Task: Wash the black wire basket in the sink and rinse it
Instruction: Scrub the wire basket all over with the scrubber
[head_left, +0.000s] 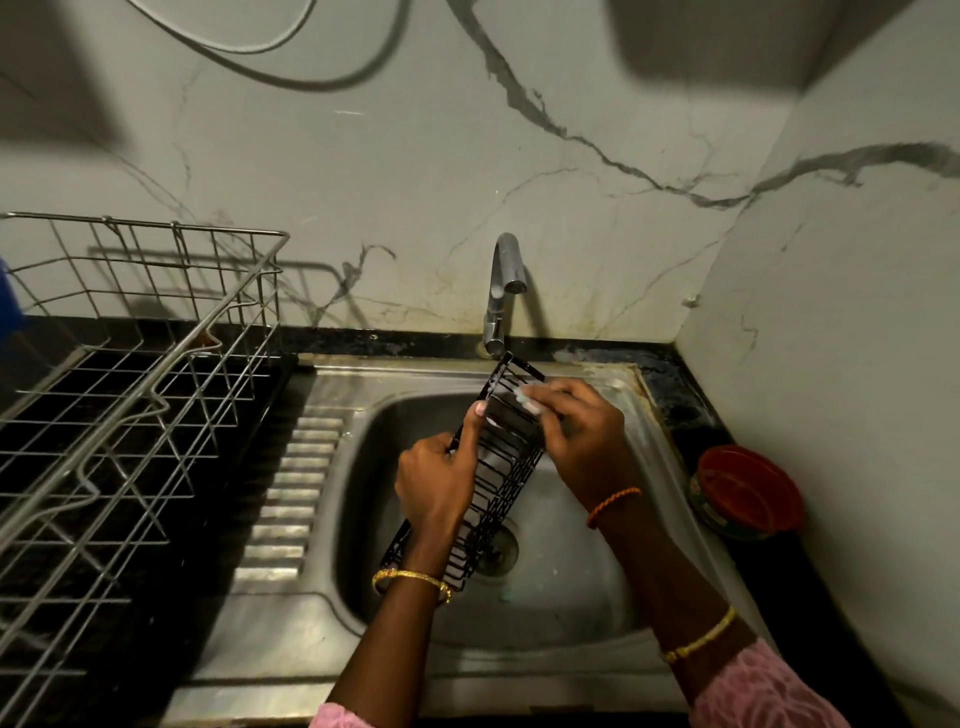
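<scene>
A long black wire basket (506, 467) is held tilted over the steel sink (561, 571), its far end just under the tap (501, 291). My left hand (439, 480) grips the basket's left rim, thumb up along the edge. My right hand (576, 431) lies across the basket's upper right side, fingers curled over the wires, with pale foam at the fingertips. Whether it holds a scrubber is hidden. No running water is visible at the spout.
A large steel wire dish rack (130, 389) stands on the black counter at left, beside the ribbed drainboard (291, 493). A red round container (748, 491) sits on the counter at right, near the wall. The drain (501, 553) lies below the basket.
</scene>
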